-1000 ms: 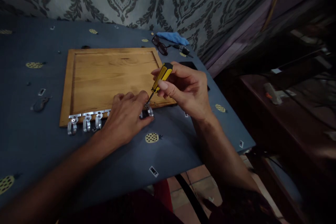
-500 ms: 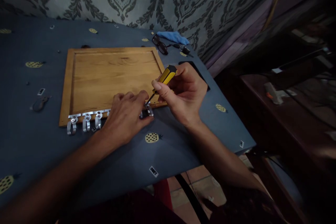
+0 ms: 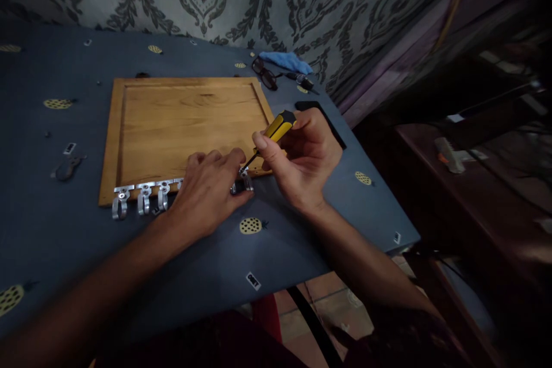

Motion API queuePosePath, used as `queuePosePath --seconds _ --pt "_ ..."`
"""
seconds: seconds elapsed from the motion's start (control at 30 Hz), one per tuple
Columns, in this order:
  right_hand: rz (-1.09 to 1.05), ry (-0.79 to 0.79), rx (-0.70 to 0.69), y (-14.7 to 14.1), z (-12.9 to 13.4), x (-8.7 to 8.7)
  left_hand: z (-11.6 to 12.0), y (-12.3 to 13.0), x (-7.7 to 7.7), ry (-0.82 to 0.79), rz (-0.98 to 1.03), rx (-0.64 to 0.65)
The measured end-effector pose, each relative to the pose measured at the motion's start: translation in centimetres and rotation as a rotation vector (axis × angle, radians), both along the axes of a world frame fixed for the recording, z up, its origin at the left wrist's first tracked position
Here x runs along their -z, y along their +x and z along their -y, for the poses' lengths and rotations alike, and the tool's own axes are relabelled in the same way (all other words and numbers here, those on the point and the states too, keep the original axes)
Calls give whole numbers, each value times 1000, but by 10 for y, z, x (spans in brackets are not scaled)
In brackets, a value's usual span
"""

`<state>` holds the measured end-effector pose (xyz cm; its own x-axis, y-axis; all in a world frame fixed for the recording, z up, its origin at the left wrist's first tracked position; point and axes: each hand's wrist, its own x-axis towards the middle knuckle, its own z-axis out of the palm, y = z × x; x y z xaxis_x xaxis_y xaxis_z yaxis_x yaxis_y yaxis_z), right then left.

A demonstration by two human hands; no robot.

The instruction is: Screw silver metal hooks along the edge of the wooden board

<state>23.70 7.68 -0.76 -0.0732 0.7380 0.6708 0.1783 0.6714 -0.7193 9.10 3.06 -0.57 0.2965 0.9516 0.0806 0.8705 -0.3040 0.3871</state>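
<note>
A framed wooden board point(image 3: 190, 121) lies flat on the table. Along its near edge runs a metal hook rail point(image 3: 144, 188) with several silvery hooks. My left hand point(image 3: 211, 184) covers the rail's middle, fingers bent over the board's edge and thumb by the right-end hook, gripping rail and edge together. In my right hand point(image 3: 308, 161) is a yellow-and-black screwdriver point(image 3: 279, 126), pinched by its handle between thumb and fingers. It tilts down to the left, its tip at the right end of the rail. The screw under the tip is too small to make out.
Sunglasses point(image 3: 264, 73), a blue cloth point(image 3: 286, 61) and a wristwatch point(image 3: 302, 80) lie beyond the board. A dark flat object point(image 3: 321, 112) is partly behind my right hand. A small grey metal piece point(image 3: 68, 168) lies left. The table edge point(image 3: 379, 144) falls away at right.
My right hand has turned slightly, and the screwdriver's handle sits a little further right and lower. My left hand stays on the rail. The whole view has shifted slightly.
</note>
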Motion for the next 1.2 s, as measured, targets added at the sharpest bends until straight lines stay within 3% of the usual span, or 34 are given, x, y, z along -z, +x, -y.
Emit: queuePosePath --seconds 0.37,0.5,0.7,1.2 --pt "-229 14 3 0 -9 -15 1 0 -2 -38 14 11" --pt "-196 12 -67 0 -9 -12 1 0 -3 -34 18 -4" --pt "-83 -11 -28 0 -9 -5 1 0 -1 -19 -3 6" --pt "-28 -88 -56 5 -9 -2 0 -1 1 -3 6 7"
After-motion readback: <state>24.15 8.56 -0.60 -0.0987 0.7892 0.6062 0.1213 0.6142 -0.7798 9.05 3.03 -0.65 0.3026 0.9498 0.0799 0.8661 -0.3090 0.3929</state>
